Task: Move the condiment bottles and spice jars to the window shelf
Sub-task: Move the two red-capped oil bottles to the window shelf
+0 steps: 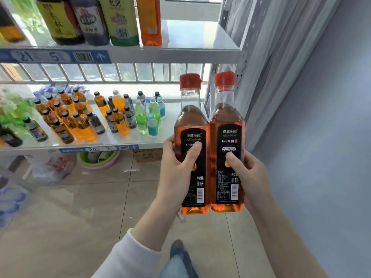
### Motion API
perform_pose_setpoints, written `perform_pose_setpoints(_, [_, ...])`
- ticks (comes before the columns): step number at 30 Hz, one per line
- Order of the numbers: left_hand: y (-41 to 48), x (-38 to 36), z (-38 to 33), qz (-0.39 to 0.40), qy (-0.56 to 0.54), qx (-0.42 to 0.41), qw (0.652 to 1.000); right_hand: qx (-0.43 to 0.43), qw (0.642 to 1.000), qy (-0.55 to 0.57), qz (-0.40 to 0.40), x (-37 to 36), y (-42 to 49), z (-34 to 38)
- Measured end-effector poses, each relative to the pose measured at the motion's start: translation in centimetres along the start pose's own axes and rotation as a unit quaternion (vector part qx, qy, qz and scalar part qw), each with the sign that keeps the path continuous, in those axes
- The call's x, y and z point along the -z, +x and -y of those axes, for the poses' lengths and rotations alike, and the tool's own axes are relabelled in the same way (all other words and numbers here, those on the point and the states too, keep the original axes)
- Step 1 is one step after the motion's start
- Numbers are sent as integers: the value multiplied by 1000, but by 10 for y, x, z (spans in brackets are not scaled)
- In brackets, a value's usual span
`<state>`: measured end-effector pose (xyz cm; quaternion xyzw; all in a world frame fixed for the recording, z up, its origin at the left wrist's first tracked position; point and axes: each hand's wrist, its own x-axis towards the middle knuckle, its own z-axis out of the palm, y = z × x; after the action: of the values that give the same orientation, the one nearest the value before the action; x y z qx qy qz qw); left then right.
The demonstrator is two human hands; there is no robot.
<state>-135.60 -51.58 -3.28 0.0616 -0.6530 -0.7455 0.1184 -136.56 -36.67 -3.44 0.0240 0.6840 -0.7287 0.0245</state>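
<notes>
Two matching bottles of amber liquid with red caps and black labels are held upright side by side, touching. My left hand (pixel 178 167) grips the left bottle (pixel 191 121) and my right hand (pixel 247 173) grips the right bottle (pixel 226 119), each with the thumb across the label. They hang in front of the right end of the white shelf rack, below the upper shelf (pixel 200 40), which has bare surface at its right. Several tall bottles (pixel 120 21) stand on that shelf's left part against the window.
The lower shelf (pixel 174 117) carries several small drink bottles (pixel 80 115) on its left and middle. Under it sit a cardboard box (pixel 148 155), a green basin (pixel 98 159) and plastic bags. A grey wall (pixel 321 117) stands close on the right. The floor is tiled.
</notes>
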Motion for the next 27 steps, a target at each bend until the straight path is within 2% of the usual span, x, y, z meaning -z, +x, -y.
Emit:
perform_pose_setpoints(10, [169, -5, -18, -17, 18, -3, 1000, -19, 998, 32, 54, -39, 170, 37])
perform_pose_setpoints(20, [305, -25, -28, -105, 55, -17, 993, -35, 986, 49, 154, -62, 340, 73])
perform_pose_setpoints(27, [374, -55, -36, -197, 51, -32, 979, -32, 976, 48, 210, -72, 474, 118])
